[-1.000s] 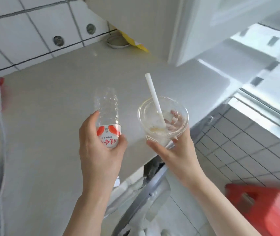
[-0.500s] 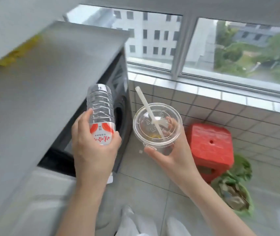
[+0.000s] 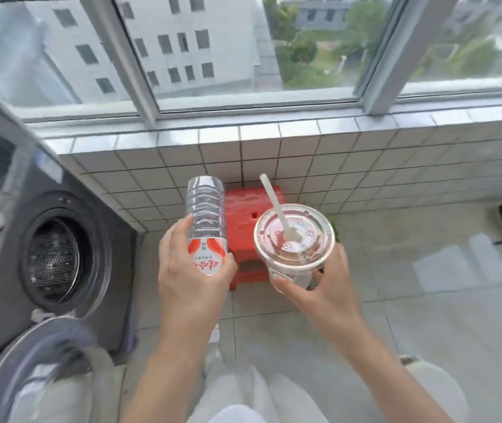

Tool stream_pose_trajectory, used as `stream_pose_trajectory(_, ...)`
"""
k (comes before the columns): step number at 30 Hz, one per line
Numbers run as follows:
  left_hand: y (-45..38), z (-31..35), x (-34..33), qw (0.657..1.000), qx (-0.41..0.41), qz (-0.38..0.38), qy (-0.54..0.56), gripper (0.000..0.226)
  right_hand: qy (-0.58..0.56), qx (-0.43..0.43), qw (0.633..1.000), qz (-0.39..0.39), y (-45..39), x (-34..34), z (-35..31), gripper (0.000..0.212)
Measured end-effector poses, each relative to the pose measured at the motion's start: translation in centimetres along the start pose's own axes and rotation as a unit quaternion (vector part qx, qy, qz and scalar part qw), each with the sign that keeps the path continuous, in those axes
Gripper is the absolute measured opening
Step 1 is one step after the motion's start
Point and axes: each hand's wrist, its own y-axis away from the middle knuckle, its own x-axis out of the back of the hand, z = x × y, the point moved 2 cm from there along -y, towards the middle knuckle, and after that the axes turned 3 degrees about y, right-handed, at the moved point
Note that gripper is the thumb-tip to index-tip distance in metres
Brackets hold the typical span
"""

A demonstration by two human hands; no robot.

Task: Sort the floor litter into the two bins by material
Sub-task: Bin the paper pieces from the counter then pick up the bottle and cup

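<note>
Our view has swung from the washer to the window. We grip a light, crushable bottle (image 3: 205,222) in our left hand (image 3: 193,270) and a flimsy cup (image 3: 294,239) in our right hand (image 3: 324,288), both at mid-body.

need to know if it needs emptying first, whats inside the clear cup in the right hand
A white straw pokes through the lid of the clear cup into it. No obvious liquid shows, but the right hand covers the base, so leftover residue cannot be ruled out.

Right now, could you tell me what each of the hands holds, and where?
Left hand: clear bottle, at its label. Right hand: plastic cup, round its side.
</note>
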Motion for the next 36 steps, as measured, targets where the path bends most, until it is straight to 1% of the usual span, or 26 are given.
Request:
stream_pose_trajectory(5, -1.2, 2.4, -6.4, 0.998, -0.018, -0.067, 0.004, 0.07, 0.01, -0.046, 0.997, 0.064, -2.1, 4.5, 4.5, 0.07)
stream_pose_trajectory(7, -2.1, 3.0, -8.9, 0.995, -0.009, -0.097, 0.013, 0.069, 0.028, -0.06, 0.994, 0.084, -3.2, 5.8, 6.1, 0.073)
stream_pose_trajectory(9, -3.4, 3.2, -11.5, 0.991, 0.013, -0.131, 0.028, 0.067, 0.015, -0.086, 0.991, 0.105, -4.7, 7.0, 7.6, 0.074)
stream_pose_trajectory(13, -6.7, 3.7, -17.4, 0.983, 0.024, -0.178, 0.04, 0.068, -0.031, -0.14, 0.984, 0.106, -8.7, 9.5, 10.4, 0.074)
stream_pose_trajectory(17, -10.3, 4.3, -23.8, 0.968, 0.039, -0.246, 0.029, 0.066, -0.086, -0.157, 0.976, 0.125, -13.7, 12.3, 13.3, 0.067)
stream_pose_trajectory(19, -12.1, 4.4, -27.1, 0.956, 0.057, -0.286, 0.031, 0.068, -0.093, -0.176, 0.969, 0.146, -16.3, 13.0, 15.5, 0.067)
stream_pose_trajectory(22, -14.2, 4.0, -31.9, 0.941, 0.09, -0.325, 0.029, 0.071, -0.083, -0.218, 0.96, 0.153, -20.0, 13.1, 19.7, 0.07)
stream_pose_trajectory(24, -15.1, 2.8, -35.0, 0.932, 0.12, -0.342, 0.027, 0.072, -0.084, -0.251, 0.952, 0.156, -22.1, 13.0, 23.0, 0.074)
stream_pose_trajectory(26, -15.7, 1.1, -38.3, 0.92, 0.158, -0.358, 0.031, 0.07, -0.081, -0.264, 0.949, 0.154, -23.8, 12.8, 26.0, 0.077)
stream_pose_trajectory(29, -15.9, -2.0, -43.2, 0.896, 0.216, -0.388, 0.011, 0.058, -0.073, -0.272, 0.948, 0.145, -25.9, 12.1, 31.0, 0.08)
stream_pose_trajectory(31, -16.0, -4.4, -46.5, 0.88, 0.258, -0.399, 0.008, 0.054, -0.075, -0.278, 0.947, 0.143, -26.9, 11.2, 34.9, 0.08)
stream_pose_trajectory(33, -16.3, -7.3, -49.6, 0.866, 0.3, -0.4, 0.001, 0.055, -0.082, -0.293, 0.945, 0.122, -27.6, 9.7, 39.1, 0.082)
stream_pose_trajectory(36, -16.7, -11.8, -54.2, 0.848, 0.352, -0.397, -0.003, 0.059, -0.087, -0.337, 0.931, 0.109, -27.6, 7.2, 46.0, 0.089)
